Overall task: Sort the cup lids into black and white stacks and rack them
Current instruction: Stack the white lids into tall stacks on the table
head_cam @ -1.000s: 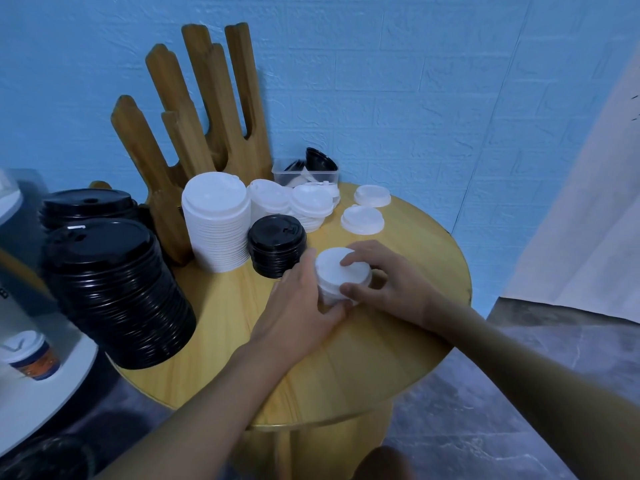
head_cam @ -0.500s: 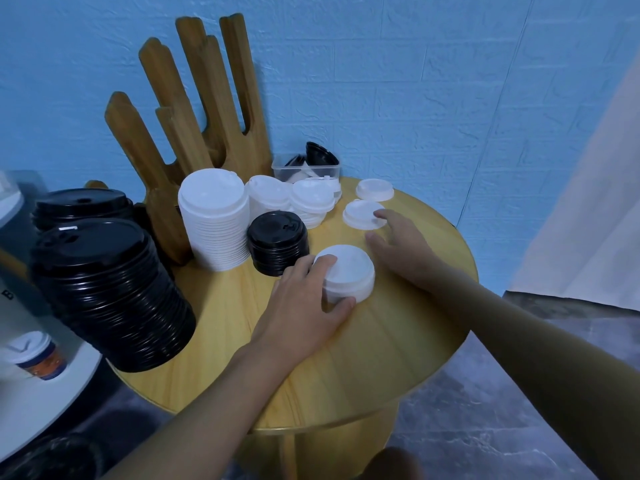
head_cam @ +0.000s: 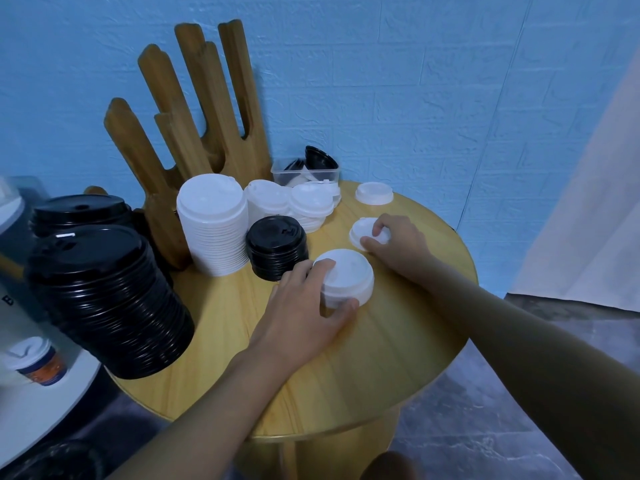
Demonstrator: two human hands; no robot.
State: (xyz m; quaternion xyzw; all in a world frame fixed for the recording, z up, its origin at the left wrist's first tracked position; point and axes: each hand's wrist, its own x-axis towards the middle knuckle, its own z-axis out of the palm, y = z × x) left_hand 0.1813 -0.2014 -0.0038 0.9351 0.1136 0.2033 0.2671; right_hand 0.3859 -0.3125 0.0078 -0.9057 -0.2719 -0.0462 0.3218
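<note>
**Now the right hand takes up a loose white lid**

Here we begin at the left hand (head_cam: 304,306), in the centre of the frame. Its thumb and fingers are curled round the short white stack (head_cam: 348,275), steadying it on the tabletop (head_cam: 398,341). Just up and to the right, the right hand (head_cam: 398,247) has fingertips over the crown of a single white lid (head_cam: 362,233) and its thumb at the near rim, so we read it as pinching that lid. The lid lies flat on the wood, close beside the short stack but apart from it.

We judge the step in hand to be lifting this lid and seating it on the short stack. To do it well, we would raise it clear before carrying it across and keep it level and crown up, like the lids below. We would then lower it squarely so the rims nest. The left hand should brace the stack's sides and leave its top free. Its fingers lie partly over the top lid, so they would need to slip down.

Further out, a second loose white lid (head_cam: 374,192) sits near the upper right edge of the tabletop. Left of centre stand a small black stack (head_cam: 277,251), a tall white stack (head_cam: 213,230) and lower white stacks (head_cam: 308,206). A large black stack (head_cam: 104,299) fills the left of the frame. The wooden rack (head_cam: 204,116) rises at upper left, with no lids on its prongs that we can see.
</note>
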